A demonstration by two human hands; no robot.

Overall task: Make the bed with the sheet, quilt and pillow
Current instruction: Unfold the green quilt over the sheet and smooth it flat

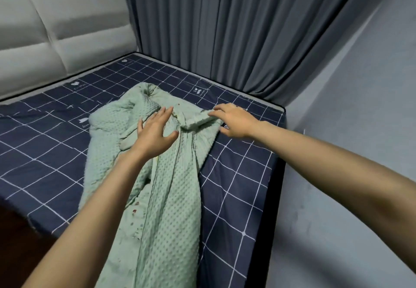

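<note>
A pale green dotted quilt (162, 188) lies bunched in a long heap across the bed, running from the middle toward the near edge. A navy sheet (56, 143) with a white grid covers the mattress beneath it. My left hand (155, 130) is spread flat with straight fingers over the quilt's upper folds. My right hand (234, 119) reaches over the quilt's right corner, fingers extended and touching the fold there. No pillow is in sight.
A padded white headboard (56, 40) stands at the far left. Grey curtains (225, 29) hang behind the bed's far side. A grey wall (360, 107) runs close along the bed's right edge, with a narrow gap. Dark floor (18, 242) shows at lower left.
</note>
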